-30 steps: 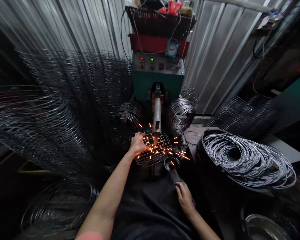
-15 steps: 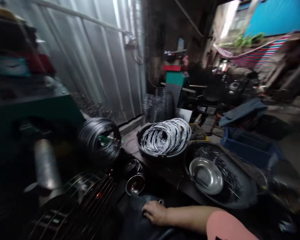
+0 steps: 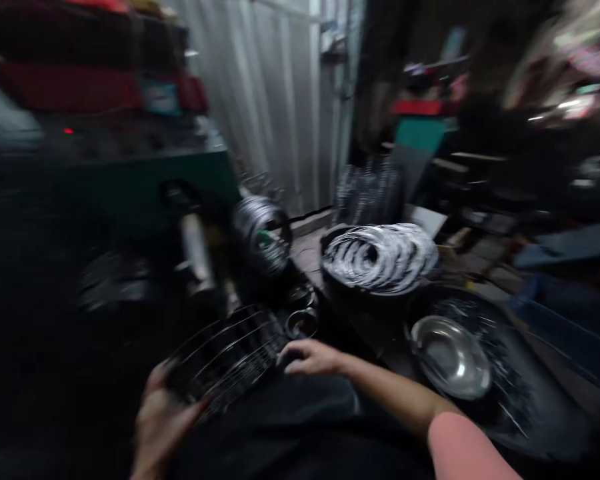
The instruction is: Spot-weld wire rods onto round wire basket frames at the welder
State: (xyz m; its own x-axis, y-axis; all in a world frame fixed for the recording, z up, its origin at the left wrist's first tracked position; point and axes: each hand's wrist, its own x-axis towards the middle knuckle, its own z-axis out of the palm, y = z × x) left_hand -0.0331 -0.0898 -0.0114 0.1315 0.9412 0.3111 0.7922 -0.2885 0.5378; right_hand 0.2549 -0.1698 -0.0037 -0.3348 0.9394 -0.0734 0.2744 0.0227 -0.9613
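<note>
The picture is smeared by head motion. My left hand (image 3: 163, 417) grips the near left rim of a round wire basket (image 3: 230, 357) that lies in front of me. My right hand (image 3: 310, 359) rests at the basket's right edge, fingers curled towards the wire; whether it grips is unclear. Behind the basket stands the green welding machine (image 3: 145, 173) with its metal arm (image 3: 196, 250) pointing towards me.
A coil of wire rings (image 3: 263, 230) hangs beside the machine. A black tub holds shiny wire rings (image 3: 380, 253). A steel bowl (image 3: 450, 357) lies in a dark pan of short wire pieces at right. Small metal cups (image 3: 301, 321) sit by the basket. Corrugated wall behind.
My head swung right, then partly back left. The sparks have stopped. The wire basket has come off the machine arm towards me, and my right hand has moved up to its edge.
</note>
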